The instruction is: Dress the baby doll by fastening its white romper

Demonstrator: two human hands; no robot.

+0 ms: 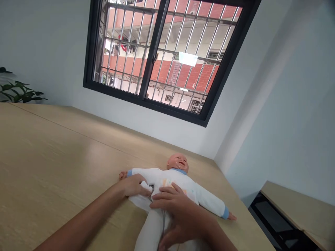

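While the doll (174, 181) lies on its back on the bench (52, 157), head toward the window (162, 59) and arms spread, both hands are busy on the front of its white suit (157, 212). The left hand (134, 185) pinches a fold of cloth at the doll's waist, fingers closed on it. The right hand (174, 209) lies flat and spread over the belly and upper legs, pressing the cloth down rather than gripping. A dark seam or open edge runs down the suit between the two hands, so the step in hand looks like fastening or straightening the front; the next move would call for drawing both edges together without bunching the cloth. A potted plant (18, 91) stands far to the doll's left by the wall, and a second bench (300, 205) lies beyond its right arm. Nothing crowds the doll; only the right hand hides the lower closure.
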